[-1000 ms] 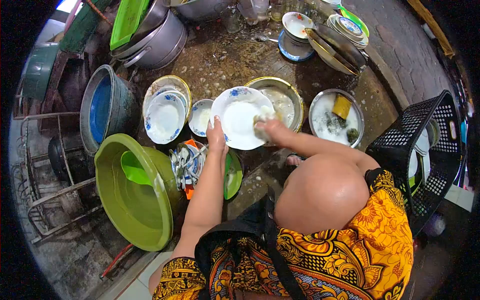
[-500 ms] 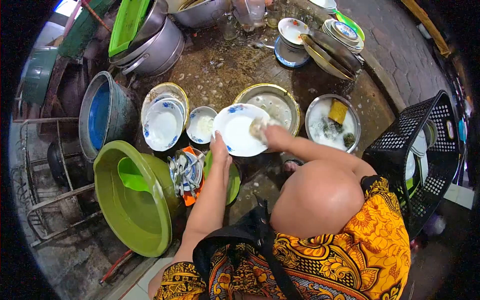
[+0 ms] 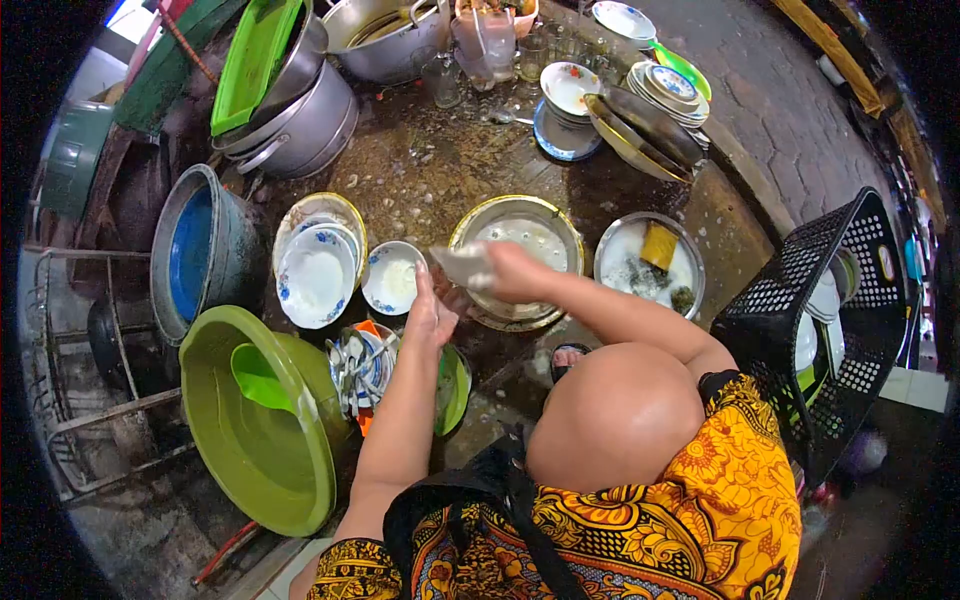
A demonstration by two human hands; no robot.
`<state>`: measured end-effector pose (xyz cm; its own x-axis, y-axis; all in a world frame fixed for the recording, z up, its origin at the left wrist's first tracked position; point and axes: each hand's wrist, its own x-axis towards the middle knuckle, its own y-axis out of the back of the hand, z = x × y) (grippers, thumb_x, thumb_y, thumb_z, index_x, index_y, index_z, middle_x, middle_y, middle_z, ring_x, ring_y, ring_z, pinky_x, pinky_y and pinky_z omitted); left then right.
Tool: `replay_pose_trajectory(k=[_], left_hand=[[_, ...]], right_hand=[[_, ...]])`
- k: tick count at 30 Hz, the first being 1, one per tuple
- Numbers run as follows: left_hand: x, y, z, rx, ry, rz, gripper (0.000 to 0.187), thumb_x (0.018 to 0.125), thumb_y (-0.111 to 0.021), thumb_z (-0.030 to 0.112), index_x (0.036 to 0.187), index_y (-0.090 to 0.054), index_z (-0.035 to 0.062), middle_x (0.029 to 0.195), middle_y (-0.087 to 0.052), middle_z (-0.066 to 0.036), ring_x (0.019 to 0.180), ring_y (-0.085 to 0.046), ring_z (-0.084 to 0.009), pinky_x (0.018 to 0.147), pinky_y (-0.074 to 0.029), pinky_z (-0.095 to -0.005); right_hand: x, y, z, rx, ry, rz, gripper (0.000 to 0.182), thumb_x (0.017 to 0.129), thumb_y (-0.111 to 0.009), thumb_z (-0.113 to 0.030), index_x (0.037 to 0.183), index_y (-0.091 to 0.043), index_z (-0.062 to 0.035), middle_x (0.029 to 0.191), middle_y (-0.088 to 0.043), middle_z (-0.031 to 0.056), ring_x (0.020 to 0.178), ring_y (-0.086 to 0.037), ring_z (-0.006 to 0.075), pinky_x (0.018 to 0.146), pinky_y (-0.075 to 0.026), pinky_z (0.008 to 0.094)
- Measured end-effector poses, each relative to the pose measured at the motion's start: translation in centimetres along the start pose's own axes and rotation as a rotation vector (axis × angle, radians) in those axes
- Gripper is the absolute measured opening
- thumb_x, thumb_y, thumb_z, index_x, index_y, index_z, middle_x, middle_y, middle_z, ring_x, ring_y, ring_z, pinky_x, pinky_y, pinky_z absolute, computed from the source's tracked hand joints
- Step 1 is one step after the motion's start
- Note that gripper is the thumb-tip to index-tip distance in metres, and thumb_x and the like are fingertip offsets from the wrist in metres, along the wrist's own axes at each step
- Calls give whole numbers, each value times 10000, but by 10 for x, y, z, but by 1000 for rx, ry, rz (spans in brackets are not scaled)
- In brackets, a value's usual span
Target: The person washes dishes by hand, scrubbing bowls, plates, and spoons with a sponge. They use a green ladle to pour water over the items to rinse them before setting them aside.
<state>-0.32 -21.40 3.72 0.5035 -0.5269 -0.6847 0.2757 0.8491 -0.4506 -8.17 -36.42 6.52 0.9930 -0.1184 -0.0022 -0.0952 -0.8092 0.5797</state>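
My left hand (image 3: 428, 312) is raised beside a small white bowl (image 3: 393, 280), its fingers stretched upward and the palm turned to the right. My right hand (image 3: 517, 272) is closed over the near-left side of a gold-rimmed basin (image 3: 456, 238) of cloudy water. A pale scrubber (image 3: 465, 266), smeared by motion, sticks out of its fingers toward my left hand. The broad white plate face no longer shows between the hands. Left of the bowl, blue-flowered white plates (image 3: 317, 282) are stacked in a larger gold-rimmed dish.
A suds-filled basin (image 3: 609, 240) holds a yellow sponge (image 3: 658, 245). The black crate (image 3: 790, 270) at right contains dishes. Near my left arm are a green tub (image 3: 315, 470) and a bundle of spoons (image 3: 355, 365). Pots (image 3: 300, 130), glasses (image 3: 441, 82) and stacked plates (image 3: 688, 100) stand farther back.
The flowered white plate no longer faces me between my hands. My right hand and the scrubber have shifted left toward my left hand. The whole view has tilted slightly.
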Motion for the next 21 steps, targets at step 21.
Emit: replay_pose_trajectory(k=[21], left_hand=[[-1,-8,-13,117,-160,-159,483,877,-381,400,1154,-427,7,1103,-514,-113,981,-519,-240,837,-430,-399]], right_hand=[[-7,-20,-12,-343,-148,-123,460,737,-541,-337,1162,-485,-170,1119,-497,173,1031,-478,329,814,-417,421]])
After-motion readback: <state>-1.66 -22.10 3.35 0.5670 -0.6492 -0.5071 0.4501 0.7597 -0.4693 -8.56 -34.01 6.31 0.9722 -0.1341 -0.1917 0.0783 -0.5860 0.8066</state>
